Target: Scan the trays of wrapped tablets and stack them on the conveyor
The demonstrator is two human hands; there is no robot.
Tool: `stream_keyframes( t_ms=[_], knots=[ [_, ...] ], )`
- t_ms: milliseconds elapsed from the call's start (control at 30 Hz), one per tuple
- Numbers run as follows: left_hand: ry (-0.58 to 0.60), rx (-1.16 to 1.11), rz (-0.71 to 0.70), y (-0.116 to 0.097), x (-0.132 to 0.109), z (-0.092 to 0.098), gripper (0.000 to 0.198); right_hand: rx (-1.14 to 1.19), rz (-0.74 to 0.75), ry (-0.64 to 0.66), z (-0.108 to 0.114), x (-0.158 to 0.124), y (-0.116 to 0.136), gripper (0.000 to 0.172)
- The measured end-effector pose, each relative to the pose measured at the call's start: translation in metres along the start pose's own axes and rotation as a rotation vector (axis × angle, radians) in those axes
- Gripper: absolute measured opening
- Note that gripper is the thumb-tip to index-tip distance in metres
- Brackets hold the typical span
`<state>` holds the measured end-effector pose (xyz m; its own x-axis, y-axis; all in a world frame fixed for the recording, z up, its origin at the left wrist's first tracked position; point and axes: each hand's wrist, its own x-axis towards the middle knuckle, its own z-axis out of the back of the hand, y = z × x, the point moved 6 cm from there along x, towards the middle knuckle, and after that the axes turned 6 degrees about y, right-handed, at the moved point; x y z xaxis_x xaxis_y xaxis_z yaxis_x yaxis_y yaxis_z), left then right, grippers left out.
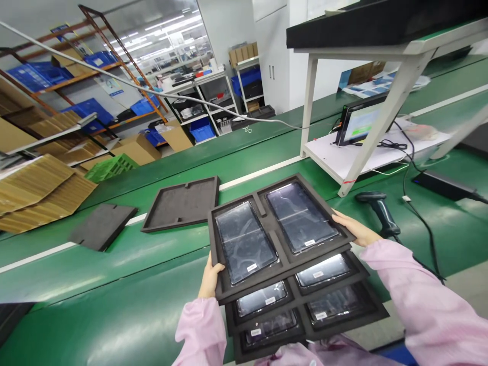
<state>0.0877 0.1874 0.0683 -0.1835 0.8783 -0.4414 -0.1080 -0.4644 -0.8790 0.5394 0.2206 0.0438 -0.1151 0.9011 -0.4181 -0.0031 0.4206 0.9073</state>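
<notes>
Top foam tray (280, 239) sits fanned off-square on a stack of like trays (305, 305), over the near edge of the green conveyor belt (114, 284). Left hand (209, 279) pinches the top tray's left rim, thumb on top; right hand (356, 230) presses flat against its right rim. Two bagged tablets (246, 241) lie in its pockets. Risks: the skewed stack could slide apart; foam could flex and tip the tablets out.
</notes>
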Motion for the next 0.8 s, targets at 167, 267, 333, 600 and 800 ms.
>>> stream_keyframes(
  t_ms=[167,267,333,600,800],
  knots=[
    [-0.004,-0.078,-0.021,-0.003,-0.016,-0.001,0.082,0.155,-0.046,0.012,-0.005,-0.008,0.0,0.064],
    [-0.044,-0.103,-0.056,-0.003,-0.027,-0.003,0.083,0.147,-0.077,0.007,-0.001,-0.016,0.01,0.067],
    [-0.062,-0.117,-0.069,-0.003,-0.035,-0.003,0.083,0.108,-0.083,-0.001,0.002,-0.025,0.018,0.067],
    [0.006,-0.199,-0.073,0.018,-0.074,-0.008,0.079,-0.084,-0.163,-0.158,0.025,-0.071,-0.01,0.076],
    [-0.026,-0.317,0.011,0.057,-0.069,-0.004,0.077,-0.248,-0.153,-0.199,0.045,-0.066,-0.037,0.064]
  ],
)
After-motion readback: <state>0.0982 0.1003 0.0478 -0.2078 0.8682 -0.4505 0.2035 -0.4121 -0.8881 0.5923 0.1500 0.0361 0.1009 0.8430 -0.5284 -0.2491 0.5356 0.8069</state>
